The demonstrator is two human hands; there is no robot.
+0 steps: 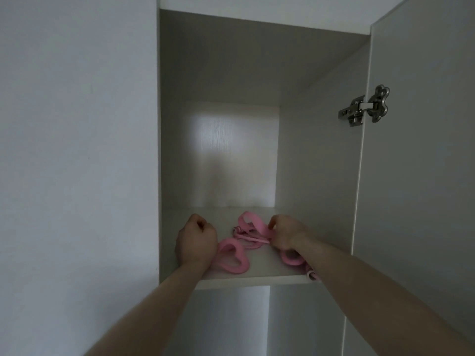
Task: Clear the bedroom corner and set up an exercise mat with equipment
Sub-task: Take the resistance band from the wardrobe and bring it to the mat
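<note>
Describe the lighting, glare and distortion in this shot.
Head view: dim, greyish light overall; a soft bright patch of glare on the cupboard's back panel; wide-angle bending bows the door edge; the hands and pink straps on the shelf are slightly soft but readable; the hinge is sharp.

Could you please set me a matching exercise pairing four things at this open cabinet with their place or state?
Things:
1. left hand
2. right hand
3. pink handle
4. metal hinge

Places or states:
A. fixed on the open door at upper right
B. lying flat near the shelf's front edge
C. a closed fist beside the handle
D. fingers pinching the pink strap

Pairs: 1-C, 2-D, 3-B, 4-A
</note>
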